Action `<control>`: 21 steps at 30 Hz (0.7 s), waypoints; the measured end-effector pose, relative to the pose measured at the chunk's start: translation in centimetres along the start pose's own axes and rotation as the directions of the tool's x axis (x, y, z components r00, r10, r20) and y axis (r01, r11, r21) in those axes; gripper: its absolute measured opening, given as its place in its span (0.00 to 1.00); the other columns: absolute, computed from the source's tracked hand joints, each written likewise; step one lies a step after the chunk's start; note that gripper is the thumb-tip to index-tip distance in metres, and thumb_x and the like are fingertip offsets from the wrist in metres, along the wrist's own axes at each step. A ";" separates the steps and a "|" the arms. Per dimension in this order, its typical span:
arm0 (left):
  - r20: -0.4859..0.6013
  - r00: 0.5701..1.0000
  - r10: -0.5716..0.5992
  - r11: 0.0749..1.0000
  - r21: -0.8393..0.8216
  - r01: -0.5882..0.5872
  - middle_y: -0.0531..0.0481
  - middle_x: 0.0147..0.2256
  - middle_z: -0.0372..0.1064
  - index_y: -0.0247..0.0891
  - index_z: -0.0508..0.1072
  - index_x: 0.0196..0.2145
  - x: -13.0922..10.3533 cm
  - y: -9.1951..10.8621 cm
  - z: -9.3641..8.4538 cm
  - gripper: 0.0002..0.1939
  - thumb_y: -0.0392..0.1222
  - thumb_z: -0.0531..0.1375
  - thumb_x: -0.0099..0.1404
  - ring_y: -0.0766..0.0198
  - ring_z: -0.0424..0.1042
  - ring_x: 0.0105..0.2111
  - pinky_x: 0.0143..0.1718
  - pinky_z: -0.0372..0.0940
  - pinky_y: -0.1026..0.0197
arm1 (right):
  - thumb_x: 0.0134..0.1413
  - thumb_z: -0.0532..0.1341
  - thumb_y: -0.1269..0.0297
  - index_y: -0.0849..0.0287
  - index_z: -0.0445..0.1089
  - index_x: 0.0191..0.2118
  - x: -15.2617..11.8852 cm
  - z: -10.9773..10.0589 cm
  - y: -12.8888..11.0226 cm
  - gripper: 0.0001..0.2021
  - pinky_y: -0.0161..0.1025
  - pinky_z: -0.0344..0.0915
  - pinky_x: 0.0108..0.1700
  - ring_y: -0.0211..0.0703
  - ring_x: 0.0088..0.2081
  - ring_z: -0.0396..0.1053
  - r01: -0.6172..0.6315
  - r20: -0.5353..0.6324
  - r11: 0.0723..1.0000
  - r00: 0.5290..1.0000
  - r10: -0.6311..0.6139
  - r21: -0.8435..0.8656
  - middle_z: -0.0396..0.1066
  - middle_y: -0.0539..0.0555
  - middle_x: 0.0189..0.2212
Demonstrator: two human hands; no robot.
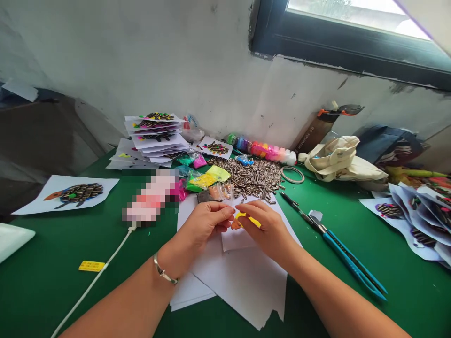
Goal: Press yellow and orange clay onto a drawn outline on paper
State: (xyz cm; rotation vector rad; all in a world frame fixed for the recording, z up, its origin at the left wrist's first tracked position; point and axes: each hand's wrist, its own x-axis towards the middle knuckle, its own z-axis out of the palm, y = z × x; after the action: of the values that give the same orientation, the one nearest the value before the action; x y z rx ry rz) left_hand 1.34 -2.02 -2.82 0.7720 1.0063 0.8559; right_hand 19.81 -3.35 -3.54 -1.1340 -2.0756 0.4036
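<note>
My left hand (211, 219) is closed in a pinch above the small white paper. A tiny dark bit shows at its fingertips, too small to name. My right hand (265, 224) curves close beside it, thumb and fingers apart, with nothing visible between them. Under and between the hands lies the small white sheet (239, 241), bearing a yellow clay shape (254, 220) and an orange clay piece (235, 224). My right hand partly covers the yellow shape. Larger white sheets (246, 286) lie beneath. Just beyond spreads a pile of striped sunflower seeds (255, 177).
Bagged coloured clay (207, 178) and a pixelated item (151, 197) with a white cable (95, 279) lie left. Stacked seed pictures (158, 141) stand behind. To the right are a pen (293, 203), blue tweezers (354, 263), a tape ring (293, 175) and more pictures (416, 216).
</note>
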 end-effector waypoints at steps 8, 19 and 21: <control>0.095 0.995 0.043 0.991 0.126 -0.055 0.47 0.26 0.74 0.35 0.79 0.26 -0.6 0.1 0.5 0.19 0.57 0.71 0.51 0.66 0.65 0.25 0.29 0.59 0.63 | 0.64 0.55 0.70 0.56 0.74 0.32 0.4 0.5 -0.8 0.11 0.36 0.65 0.34 0.40 0.32 0.70 0.020 -0.042 0.999 0.999 -0.018 0.042 0.73 0.53 0.29; -0.103 0.864 0.494 0.709 0.623 -0.331 0.50 0.27 0.73 0.38 0.79 0.28 -1.1 2.2 -0.7 0.13 0.49 0.62 0.60 0.60 0.67 0.29 0.30 0.58 0.61 | 0.61 0.58 0.75 0.55 0.75 0.31 0.1 -1.4 -0.3 0.12 0.37 0.62 0.37 0.40 0.32 0.69 -0.100 0.053 0.995 0.993 0.101 -0.014 0.75 0.50 0.29; -0.098 0.862 0.498 0.694 0.641 -0.328 0.51 0.25 0.71 0.38 0.78 0.26 -1.2 2.4 -0.7 0.13 0.49 0.61 0.60 0.61 0.66 0.28 0.29 0.56 0.61 | 0.62 0.58 0.76 0.53 0.76 0.33 -0.1 -1.6 -0.8 0.13 0.38 0.62 0.40 0.39 0.34 0.69 -0.086 0.127 0.996 0.988 0.087 -0.014 0.76 0.49 0.31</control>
State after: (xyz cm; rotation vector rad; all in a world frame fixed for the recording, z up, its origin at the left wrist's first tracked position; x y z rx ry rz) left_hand -0.25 -1.90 -0.56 1.5197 1.4059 1.0583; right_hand 20.54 -3.95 -2.01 -1.2350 -2.1443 0.5214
